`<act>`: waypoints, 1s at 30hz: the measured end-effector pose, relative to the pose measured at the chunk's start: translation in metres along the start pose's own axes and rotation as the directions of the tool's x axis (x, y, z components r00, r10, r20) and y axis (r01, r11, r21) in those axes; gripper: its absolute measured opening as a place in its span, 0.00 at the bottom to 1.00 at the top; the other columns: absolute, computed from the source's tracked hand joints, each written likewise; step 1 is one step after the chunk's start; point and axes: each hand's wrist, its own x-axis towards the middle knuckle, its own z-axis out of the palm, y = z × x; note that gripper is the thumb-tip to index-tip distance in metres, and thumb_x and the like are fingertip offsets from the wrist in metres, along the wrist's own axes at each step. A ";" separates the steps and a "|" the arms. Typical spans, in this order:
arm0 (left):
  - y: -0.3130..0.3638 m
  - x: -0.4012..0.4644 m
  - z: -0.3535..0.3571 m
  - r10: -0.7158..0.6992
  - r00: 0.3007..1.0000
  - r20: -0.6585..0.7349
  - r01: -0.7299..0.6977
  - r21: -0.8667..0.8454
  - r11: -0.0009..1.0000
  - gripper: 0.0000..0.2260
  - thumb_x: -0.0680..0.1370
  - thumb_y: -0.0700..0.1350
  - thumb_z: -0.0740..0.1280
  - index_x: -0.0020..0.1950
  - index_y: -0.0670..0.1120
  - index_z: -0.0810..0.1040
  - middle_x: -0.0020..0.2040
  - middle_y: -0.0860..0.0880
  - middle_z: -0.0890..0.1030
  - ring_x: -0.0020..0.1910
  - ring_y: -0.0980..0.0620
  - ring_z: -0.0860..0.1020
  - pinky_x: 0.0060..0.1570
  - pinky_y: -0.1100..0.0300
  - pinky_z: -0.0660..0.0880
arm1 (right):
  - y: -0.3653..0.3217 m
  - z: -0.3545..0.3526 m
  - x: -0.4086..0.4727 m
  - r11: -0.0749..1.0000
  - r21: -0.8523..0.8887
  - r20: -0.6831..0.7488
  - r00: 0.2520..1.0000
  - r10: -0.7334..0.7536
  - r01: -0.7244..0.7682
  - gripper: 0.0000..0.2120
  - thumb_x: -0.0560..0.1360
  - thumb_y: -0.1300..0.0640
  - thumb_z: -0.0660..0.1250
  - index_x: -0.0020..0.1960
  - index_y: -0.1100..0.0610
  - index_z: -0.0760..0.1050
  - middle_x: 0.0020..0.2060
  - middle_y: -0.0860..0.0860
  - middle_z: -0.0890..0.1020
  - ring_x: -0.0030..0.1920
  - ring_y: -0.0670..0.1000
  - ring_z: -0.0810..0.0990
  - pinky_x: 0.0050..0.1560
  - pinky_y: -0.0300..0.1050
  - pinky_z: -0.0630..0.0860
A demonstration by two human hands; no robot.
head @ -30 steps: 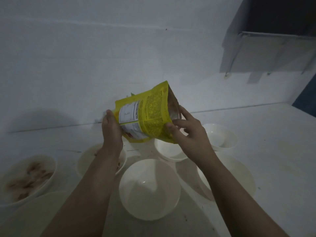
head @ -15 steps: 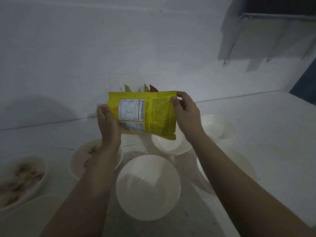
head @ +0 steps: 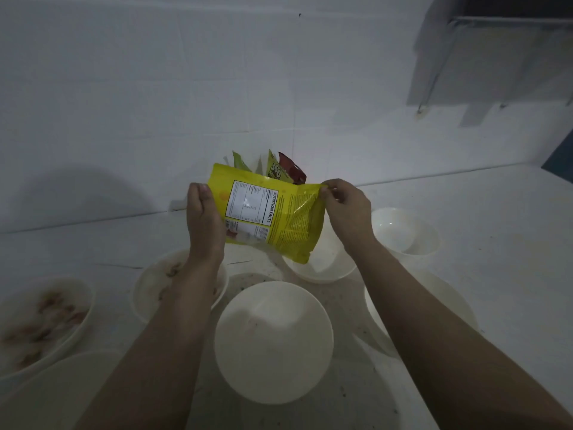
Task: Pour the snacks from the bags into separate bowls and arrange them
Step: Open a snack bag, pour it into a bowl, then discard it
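Observation:
I hold a yellow snack bag (head: pixel 279 218) sideways in the air, its nutrition label facing me. My left hand (head: pixel 204 221) grips its left end. My right hand (head: pixel 347 206) pinches the upper right corner with fingertips. Under the bag's lower corner sits an empty white bowl (head: pixel 322 268). A larger empty bowl (head: pixel 274 339) stands nearest me between my forearms. Two bowls on the left hold brownish snacks: one (head: pixel 148 290) partly hidden by my left forearm, one (head: pixel 40 321) at the far left.
More snack bags, green and dark red (head: pixel 291 169), lean against the tiled wall behind the yellow bag. Empty white bowls stand at the right (head: pixel 406 231), under my right forearm (head: pixel 446 302) and at the lower left (head: pixel 46 392). A shelf bracket (head: pixel 496 57) hangs upper right.
The bag has turned from tilted with its mouth to the right to flat and sideways, label toward me. My right hand shifted from the bag's side to pinching its top right corner.

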 end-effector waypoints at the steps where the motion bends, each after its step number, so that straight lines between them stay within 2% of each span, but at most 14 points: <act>1: 0.001 0.000 0.000 -0.002 1.000 0.000 0.002 -0.001 1.000 0.14 0.85 0.47 0.51 0.38 0.51 0.60 0.34 0.54 0.64 0.29 0.62 0.63 0.30 0.68 0.62 | 0.002 -0.003 0.001 0.997 -0.067 0.006 0.999 -0.039 0.040 0.07 0.79 0.56 0.65 0.50 0.53 0.82 0.40 0.46 0.83 0.42 0.47 0.79 0.41 0.32 0.70; 4: 0.004 -0.003 0.003 0.009 1.000 0.001 -0.009 0.003 1.000 0.15 0.84 0.48 0.52 0.38 0.51 0.60 0.34 0.54 0.64 0.29 0.62 0.63 0.31 0.65 0.62 | 0.006 -0.008 0.004 0.969 -0.221 -0.003 0.993 -0.118 0.114 0.07 0.78 0.55 0.66 0.49 0.53 0.83 0.42 0.48 0.85 0.40 0.47 0.79 0.40 0.38 0.67; 9: 0.014 -0.006 0.006 0.026 1.000 0.015 -0.026 -0.040 0.999 0.14 0.85 0.47 0.52 0.38 0.50 0.60 0.34 0.54 0.63 0.29 0.62 0.63 0.34 0.63 0.64 | 0.008 -0.012 0.005 0.952 -0.273 -0.004 0.990 -0.144 0.137 0.07 0.78 0.56 0.66 0.49 0.54 0.83 0.43 0.48 0.84 0.37 0.47 0.75 0.39 0.36 0.63; 13: 0.022 -0.010 0.008 0.043 0.999 0.026 -0.041 -0.060 0.997 0.15 0.85 0.46 0.51 0.38 0.50 0.60 0.34 0.53 0.63 0.27 0.64 0.64 0.27 0.72 0.63 | 0.013 -0.015 0.004 0.957 -0.257 -0.001 0.990 -0.142 0.137 0.06 0.78 0.58 0.67 0.49 0.55 0.83 0.44 0.50 0.85 0.40 0.48 0.76 0.40 0.34 0.62; 18: 0.018 -0.006 0.003 0.018 0.999 0.028 -0.016 -0.068 0.998 0.15 0.85 0.48 0.52 0.38 0.50 0.60 0.34 0.55 0.63 0.29 0.63 0.63 0.32 0.67 0.63 | 0.011 -0.017 0.004 0.932 -0.322 0.003 0.984 -0.176 0.168 0.08 0.78 0.56 0.66 0.52 0.54 0.84 0.47 0.50 0.86 0.47 0.52 0.82 0.45 0.38 0.69; 21: 0.021 -0.004 0.003 0.043 0.999 0.031 -0.040 -0.077 0.996 0.15 0.85 0.47 0.52 0.37 0.50 0.60 0.34 0.55 0.62 0.29 0.63 0.62 0.31 0.68 0.62 | 0.005 -0.014 0.003 0.915 -0.355 -0.012 0.977 -0.211 0.193 0.09 0.79 0.58 0.65 0.53 0.55 0.84 0.48 0.51 0.86 0.49 0.54 0.81 0.45 0.40 0.69; 24: 0.023 -0.002 0.004 0.070 0.996 0.051 -0.066 -0.075 0.995 0.15 0.85 0.46 0.52 0.37 0.50 0.60 0.34 0.55 0.62 0.29 0.62 0.62 0.31 0.68 0.62 | 0.005 -0.011 0.001 0.927 -0.321 0.009 0.980 -0.199 0.192 0.09 0.79 0.60 0.63 0.51 0.56 0.83 0.45 0.52 0.85 0.45 0.55 0.82 0.45 0.43 0.75; 26: 0.024 -0.001 0.004 0.064 0.996 0.059 -0.060 -0.074 0.995 0.15 0.85 0.47 0.52 0.37 0.51 0.60 0.34 0.55 0.62 0.30 0.62 0.61 0.33 0.66 0.62 | 0.007 -0.010 0.003 0.967 -0.200 0.024 0.987 -0.156 0.158 0.09 0.80 0.62 0.62 0.49 0.58 0.81 0.42 0.54 0.83 0.41 0.58 0.83 0.40 0.52 0.82; 28: 0.025 0.000 0.003 0.068 0.996 0.059 -0.063 -0.075 0.995 0.15 0.85 0.47 0.52 0.37 0.51 0.60 0.34 0.55 0.62 0.30 0.62 0.62 0.32 0.67 0.62 | 0.007 -0.008 0.005 0.981 -0.145 0.059 0.991 -0.121 0.128 0.10 0.80 0.65 0.60 0.49 0.62 0.80 0.41 0.56 0.80 0.41 0.60 0.83 0.37 0.55 0.83; 30: 0.029 -0.001 0.004 0.074 0.996 0.055 -0.070 -0.083 0.994 0.15 0.85 0.46 0.52 0.37 0.50 0.60 0.34 0.55 0.62 0.28 0.63 0.63 0.31 0.68 0.63 | 0.009 -0.005 0.007 0.968 -0.187 0.059 0.986 -0.158 0.166 0.10 0.79 0.66 0.59 0.47 0.63 0.80 0.39 0.54 0.79 0.42 0.60 0.81 0.42 0.59 0.82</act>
